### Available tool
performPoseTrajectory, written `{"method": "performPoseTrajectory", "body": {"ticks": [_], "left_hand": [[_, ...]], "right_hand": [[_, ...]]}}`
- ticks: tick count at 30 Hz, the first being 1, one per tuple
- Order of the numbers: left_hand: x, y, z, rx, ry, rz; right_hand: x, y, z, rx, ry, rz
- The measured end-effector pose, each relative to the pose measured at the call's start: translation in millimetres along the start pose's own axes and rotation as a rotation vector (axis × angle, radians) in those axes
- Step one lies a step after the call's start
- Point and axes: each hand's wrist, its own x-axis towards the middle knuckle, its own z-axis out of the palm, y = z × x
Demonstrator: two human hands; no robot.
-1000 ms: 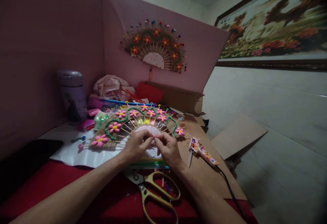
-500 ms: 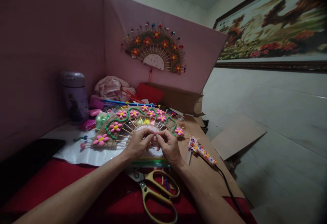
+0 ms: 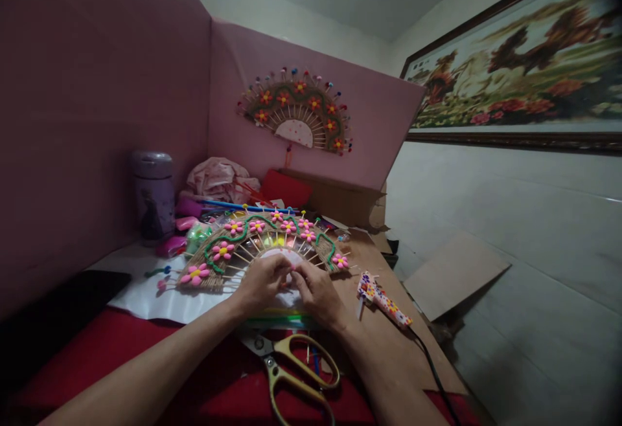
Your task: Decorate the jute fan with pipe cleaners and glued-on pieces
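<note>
**Both hands pinched over pink bit, fan just fwd**

Your L hand (image 3: 265, 283) and R hand (image 3: 318, 291) meet at the fingertips, fingers curled, thumbs drawn in, hardly any gap. Btwn them shows what looks like a small pink bit (image 3: 293, 269); mostly hidden, so can't tell its shape or which hand carries more of it.

It's prob. soft, v. light & easily dented: take it at the edges w/ thumb & index pads, min. pressure.

The woven fan (image 3: 244, 238) lies flat on the tabletop, arching away just beyond your hands, its L end over a white sheet (image 3: 150, 296), R end by the cardboard (image 3: 403, 348). Your hands cover part of its pale half-round base (image 3: 272, 254). Judging by looks, the fan's light & fairly stiff, but the thin sticks (image 3: 253, 248) could snap & the raised pink flowers (image 3: 223, 250) could squash or pop off. Best hold: the flat base or bare weave, w/ support both sides; avoid stick tips.

Scissors (image 3: 272, 366) sit w/ handles apart, close to you btwn your forearms; glue gun (image 3: 383, 300) on the cardboard, R of your R hand.
</note>
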Motion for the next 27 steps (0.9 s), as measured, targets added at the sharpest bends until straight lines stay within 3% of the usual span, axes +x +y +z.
{"method": "performPoseTrajectory", "body": {"ticks": [4, 10, 18, 27], "left_hand": [[0.6, -4.1, 1.2, 0.091, -0.024, 0.010], [2.6, -2.6, -3.1, 0.053, -0.099, -0.046], [1.4, -6.2, -4.3, 0.116, -0.148, 0.040], [-1.9, -1.6, -4.4, 0.006, -0.175, -0.009]], "right_hand": [[-0.2, 1.6, -1.0, -0.135, -0.066, -0.031], [-1.4, 2.1, -3.3, -0.099, -0.068, -0.032], [0.7, 3.3, -3.2, -0.201, -0.115, -0.065], [-0.7, 3.3, 0.8, -0.064, -0.126, -0.045]]}}
